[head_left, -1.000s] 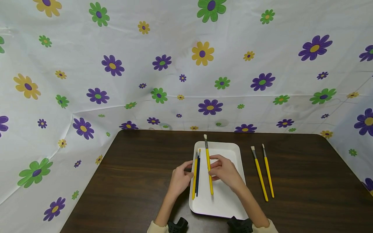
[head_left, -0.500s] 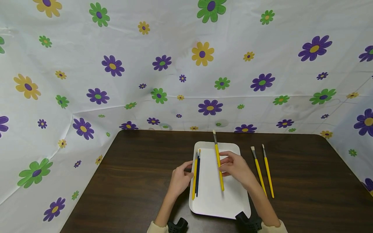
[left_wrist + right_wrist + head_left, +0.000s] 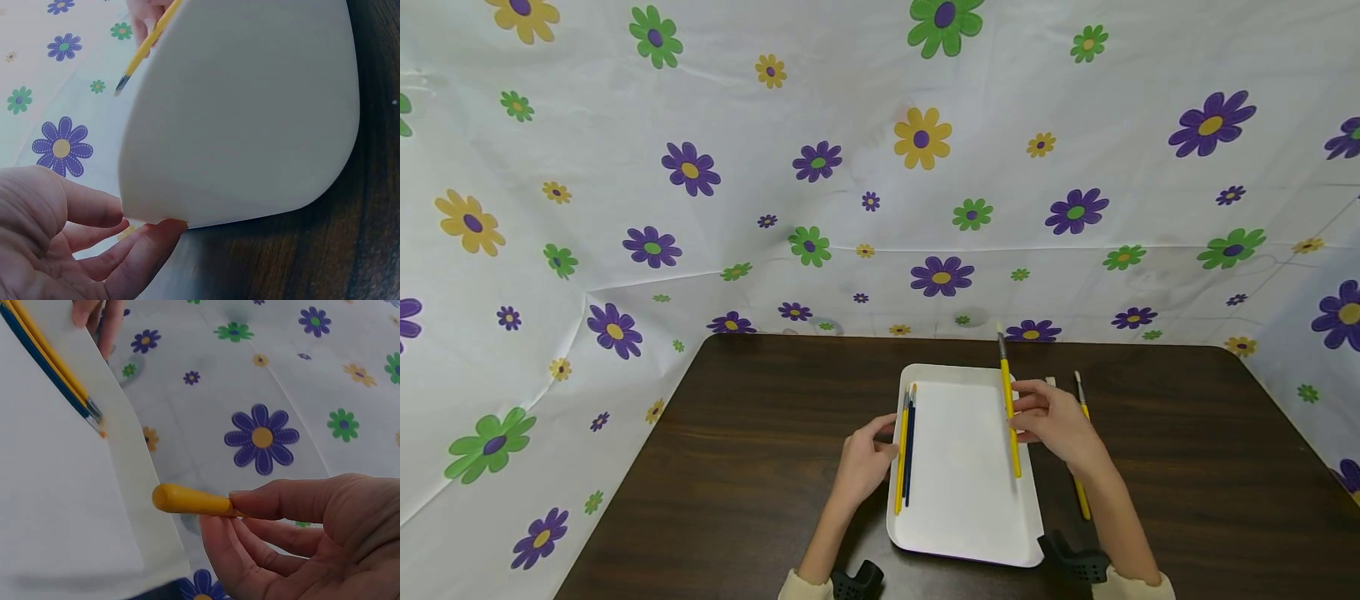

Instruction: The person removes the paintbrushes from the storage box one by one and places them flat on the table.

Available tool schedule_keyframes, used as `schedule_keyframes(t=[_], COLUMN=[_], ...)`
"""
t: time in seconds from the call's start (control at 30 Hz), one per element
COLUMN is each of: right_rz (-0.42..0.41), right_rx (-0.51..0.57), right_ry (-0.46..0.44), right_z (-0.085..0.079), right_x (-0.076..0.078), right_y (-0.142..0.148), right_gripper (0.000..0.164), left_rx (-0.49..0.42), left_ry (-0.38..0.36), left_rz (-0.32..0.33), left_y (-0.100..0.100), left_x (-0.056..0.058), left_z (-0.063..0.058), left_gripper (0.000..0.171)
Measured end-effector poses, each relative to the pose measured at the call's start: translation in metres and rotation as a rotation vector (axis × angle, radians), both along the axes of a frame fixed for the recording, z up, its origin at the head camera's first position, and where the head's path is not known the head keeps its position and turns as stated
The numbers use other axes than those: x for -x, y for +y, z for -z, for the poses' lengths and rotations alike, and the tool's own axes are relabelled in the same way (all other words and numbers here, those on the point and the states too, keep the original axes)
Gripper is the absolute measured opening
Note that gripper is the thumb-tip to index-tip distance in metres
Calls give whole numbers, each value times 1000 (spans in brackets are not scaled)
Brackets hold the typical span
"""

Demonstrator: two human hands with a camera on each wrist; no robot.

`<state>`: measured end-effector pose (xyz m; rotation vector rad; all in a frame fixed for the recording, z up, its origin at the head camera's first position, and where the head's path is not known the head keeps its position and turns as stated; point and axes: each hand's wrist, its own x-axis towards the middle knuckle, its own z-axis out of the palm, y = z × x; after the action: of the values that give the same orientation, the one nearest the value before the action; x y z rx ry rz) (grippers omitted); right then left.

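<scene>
My right hand pinches a yellow-handled paintbrush between thumb and fingers, bristles pointing away, over the right rim of a white tray. In the right wrist view the rounded end of the paintbrush handle pokes out past the thumb. At the tray's left rim, my left hand grips the edge; the left wrist view has its thumb and fingers on a corner of the tray. Slim paintbrushes with yellow and dark blue handles lie side by side along the tray's left inner side.
To the tray's right, two more yellow paintbrushes lie on the dark wooden table: a flat one largely covered by my right hand and forearm, and a second. A flowered white cloth hangs behind the table.
My right hand has carried the paintbrush rightward, from beside the other brushes across to the tray's right rim. The left hand stays where it was on the left rim.
</scene>
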<state>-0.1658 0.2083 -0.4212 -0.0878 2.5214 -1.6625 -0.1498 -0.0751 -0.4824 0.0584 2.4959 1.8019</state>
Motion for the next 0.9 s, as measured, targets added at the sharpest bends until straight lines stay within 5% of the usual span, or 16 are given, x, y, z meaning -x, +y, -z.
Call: schedule_keyframes(t=[0.9], right_rz=[40], right_rx=[-95], right_ry=[9], right_z=[5], right_x=[-1], right_y=[52], right_gripper=[52], left_rx=[16], left_ry=[9], left_rz=[-6], left_y=[1], left_x=[0], left_z=[-1], left_gripper=[41])
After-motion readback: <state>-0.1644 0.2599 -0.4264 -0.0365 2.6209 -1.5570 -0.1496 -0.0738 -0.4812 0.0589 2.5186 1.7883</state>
